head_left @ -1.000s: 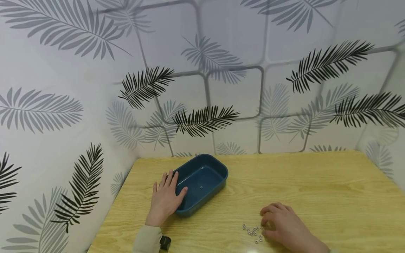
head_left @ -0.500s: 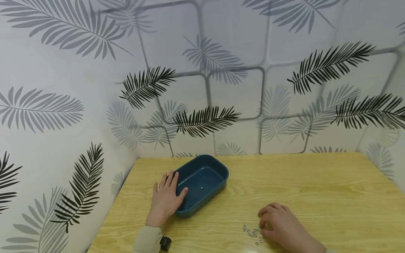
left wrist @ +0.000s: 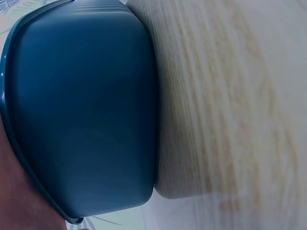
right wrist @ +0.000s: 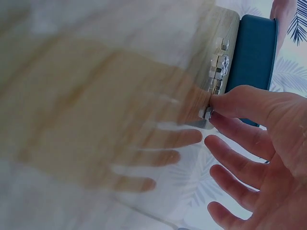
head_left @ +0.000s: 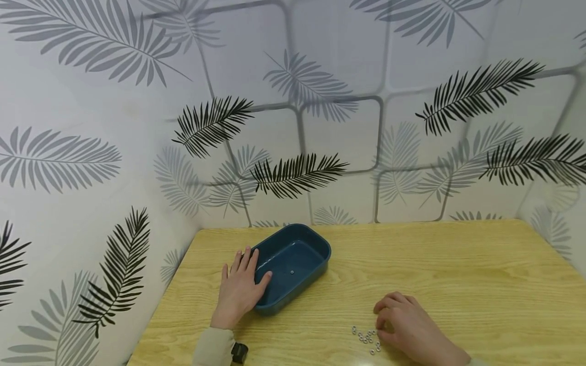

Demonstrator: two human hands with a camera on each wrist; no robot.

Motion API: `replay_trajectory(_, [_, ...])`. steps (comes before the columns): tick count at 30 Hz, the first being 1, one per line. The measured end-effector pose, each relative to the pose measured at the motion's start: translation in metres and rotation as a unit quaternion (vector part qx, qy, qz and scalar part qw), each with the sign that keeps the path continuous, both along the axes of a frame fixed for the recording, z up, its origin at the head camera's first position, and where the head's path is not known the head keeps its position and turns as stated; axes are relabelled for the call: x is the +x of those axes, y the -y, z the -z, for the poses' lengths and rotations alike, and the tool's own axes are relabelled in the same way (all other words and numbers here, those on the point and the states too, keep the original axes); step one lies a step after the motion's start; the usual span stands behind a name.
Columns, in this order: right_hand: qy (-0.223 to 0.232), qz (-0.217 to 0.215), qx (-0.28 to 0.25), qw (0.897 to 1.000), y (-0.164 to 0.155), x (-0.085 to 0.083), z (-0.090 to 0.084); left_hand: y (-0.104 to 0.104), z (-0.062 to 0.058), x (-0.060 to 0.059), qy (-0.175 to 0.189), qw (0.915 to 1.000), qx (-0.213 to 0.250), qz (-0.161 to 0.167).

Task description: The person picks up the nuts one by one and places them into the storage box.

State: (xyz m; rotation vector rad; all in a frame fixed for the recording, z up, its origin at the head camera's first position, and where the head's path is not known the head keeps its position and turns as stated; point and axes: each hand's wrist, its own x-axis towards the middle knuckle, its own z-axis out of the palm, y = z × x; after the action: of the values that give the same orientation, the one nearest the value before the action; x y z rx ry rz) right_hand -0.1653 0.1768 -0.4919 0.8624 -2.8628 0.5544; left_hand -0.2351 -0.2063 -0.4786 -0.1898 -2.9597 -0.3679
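The left hand (head_left: pixel 240 292) rests with straight, spread fingers on the rim of a blue tub (head_left: pixel 302 254), which stands on the bench (head_left: pixel 458 274) with one small nut (head_left: pixel 292 272) inside. Right of the loose metal nuts (head_left: pixel 364 337), the right hand (head_left: pixel 407 325) has bent fingers; whether it pinches one cannot be told.

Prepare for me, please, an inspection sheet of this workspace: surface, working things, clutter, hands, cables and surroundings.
Surface: wood-grain table, glossy.
Working things: blue box standing upright, what looks like one small nut inside; loose nuts scattered on the table, apart from the box.
Clutter: nothing seen.
Hands: left hand rests on the box's rim; right hand is at the loose nuts, grip unclear.
Cables: nothing seen.
Surroundings: leaf-patterned backdrop behind the table.
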Motion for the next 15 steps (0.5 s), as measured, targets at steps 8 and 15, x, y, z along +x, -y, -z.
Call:
replay_trajectory(8, [-0.008,0.012,-0.007,1.0,0.0015,0.0008,-0.0018,-0.0003,-0.0001,0.0015,0.001,1.0,0.002,-0.001])
replay_trajectory(15, [-0.035,0.027,-0.047,0.998,0.0006,0.0002,-0.0069,-0.0009,-0.0008,0.0025,-0.005,1.0,0.003,-0.001])
